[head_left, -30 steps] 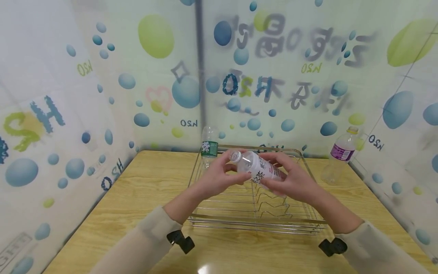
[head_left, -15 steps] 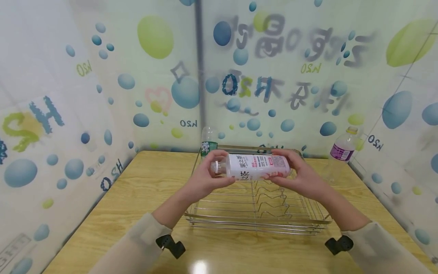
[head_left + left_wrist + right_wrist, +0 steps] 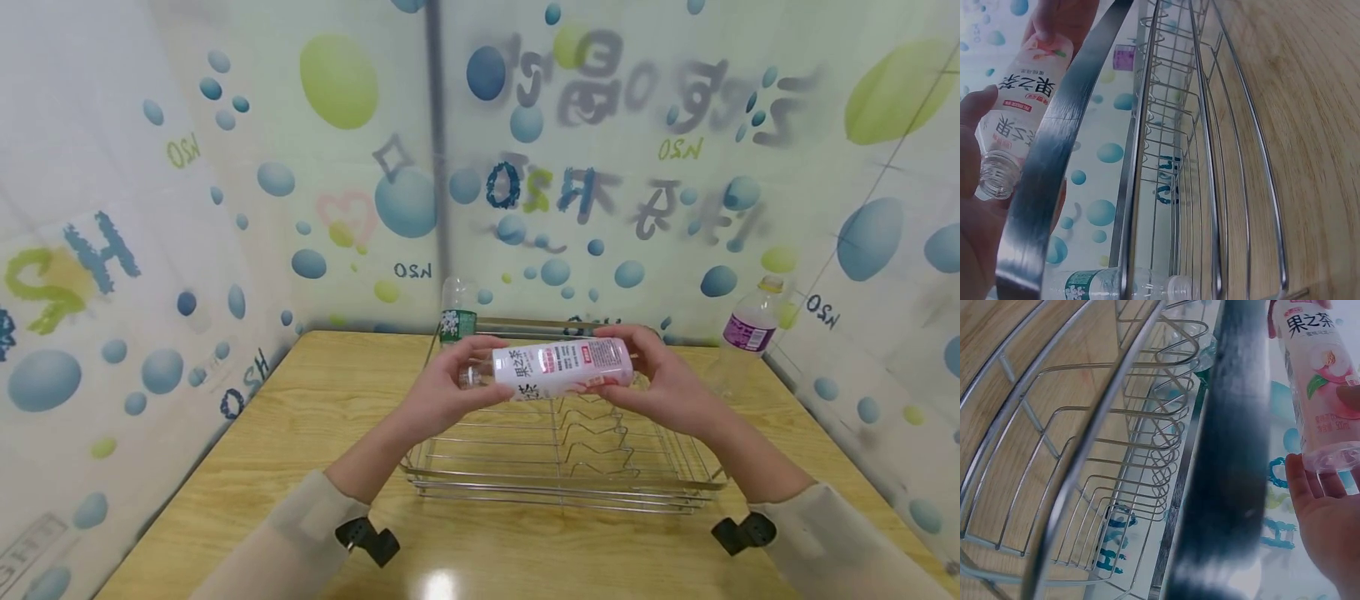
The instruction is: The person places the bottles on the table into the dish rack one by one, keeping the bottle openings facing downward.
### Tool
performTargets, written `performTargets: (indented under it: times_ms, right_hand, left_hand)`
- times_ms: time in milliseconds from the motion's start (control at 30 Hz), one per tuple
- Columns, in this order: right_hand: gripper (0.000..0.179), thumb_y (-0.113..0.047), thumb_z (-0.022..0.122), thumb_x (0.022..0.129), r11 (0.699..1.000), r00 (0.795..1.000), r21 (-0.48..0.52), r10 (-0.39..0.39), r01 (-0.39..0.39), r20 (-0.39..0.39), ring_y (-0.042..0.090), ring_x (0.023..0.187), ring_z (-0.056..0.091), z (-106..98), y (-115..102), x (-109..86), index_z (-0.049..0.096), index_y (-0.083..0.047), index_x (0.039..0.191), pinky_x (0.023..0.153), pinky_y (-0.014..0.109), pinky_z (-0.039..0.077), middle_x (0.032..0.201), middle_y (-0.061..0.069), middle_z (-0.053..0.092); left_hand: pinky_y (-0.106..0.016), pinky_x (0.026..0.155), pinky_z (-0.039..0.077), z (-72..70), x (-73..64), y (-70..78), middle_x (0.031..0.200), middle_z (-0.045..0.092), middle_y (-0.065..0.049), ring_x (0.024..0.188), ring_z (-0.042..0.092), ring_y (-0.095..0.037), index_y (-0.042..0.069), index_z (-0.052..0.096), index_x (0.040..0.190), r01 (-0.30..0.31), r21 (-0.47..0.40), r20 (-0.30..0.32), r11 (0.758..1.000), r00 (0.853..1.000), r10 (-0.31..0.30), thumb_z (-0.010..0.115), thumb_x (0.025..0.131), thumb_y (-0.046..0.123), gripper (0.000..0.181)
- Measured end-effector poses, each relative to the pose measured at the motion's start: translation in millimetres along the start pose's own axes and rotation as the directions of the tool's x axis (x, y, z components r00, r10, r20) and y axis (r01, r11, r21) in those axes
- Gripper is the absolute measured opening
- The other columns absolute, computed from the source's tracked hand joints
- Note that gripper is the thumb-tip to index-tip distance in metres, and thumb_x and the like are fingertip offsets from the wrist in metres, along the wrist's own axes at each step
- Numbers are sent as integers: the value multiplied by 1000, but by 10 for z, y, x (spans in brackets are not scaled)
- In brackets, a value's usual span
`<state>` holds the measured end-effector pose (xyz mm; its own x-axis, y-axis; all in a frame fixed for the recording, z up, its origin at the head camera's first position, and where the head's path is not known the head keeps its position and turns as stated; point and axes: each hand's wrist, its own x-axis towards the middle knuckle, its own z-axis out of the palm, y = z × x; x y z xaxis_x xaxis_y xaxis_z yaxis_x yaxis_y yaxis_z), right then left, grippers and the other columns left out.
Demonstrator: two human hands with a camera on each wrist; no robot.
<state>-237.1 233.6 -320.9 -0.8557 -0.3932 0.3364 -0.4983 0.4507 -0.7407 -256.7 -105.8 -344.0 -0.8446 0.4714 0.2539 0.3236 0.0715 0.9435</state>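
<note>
A clear plastic drink bottle with a white and pink label (image 3: 562, 367) lies nearly level in the air over the wire rack (image 3: 558, 482). My left hand (image 3: 446, 387) grips it at the neck end, thumb in front and fingers behind. At the base end my right hand (image 3: 663, 387) holds it the same way. The left wrist view shows the bottle's clear threaded neck (image 3: 1000, 176) with no cap on it. Peaches are printed on the label (image 3: 1322, 375) in the right wrist view.
At the rack's back left corner stands a clear bottle with a green label (image 3: 458, 325). A bottle with a purple label and yellow cap (image 3: 750, 333) is right of the rack. The wooden table (image 3: 300, 433) meets patterned curtain walls (image 3: 360, 275) behind and at the sides.
The bottle has turned from slanting, neck toward me, to lying sideways with its neck to the left. My hands have spread to its two ends, and its label has rolled slightly.
</note>
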Motion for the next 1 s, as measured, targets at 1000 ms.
performTargets:
  times_ms: [1000]
  right_hand:
    - [80, -11, 77, 103, 955, 1000, 296, 20, -19, 2, 37, 134, 61, 284, -313, 489, 33, -18, 169, 100, 31, 63, 157, 13, 52]
  left_hand:
    - [-47, 105, 64, 170, 105, -48, 146, 66, -9, 129, 71, -31, 34, 46, 164, 83, 136, 92, 987, 991, -96, 83, 100, 21, 75]
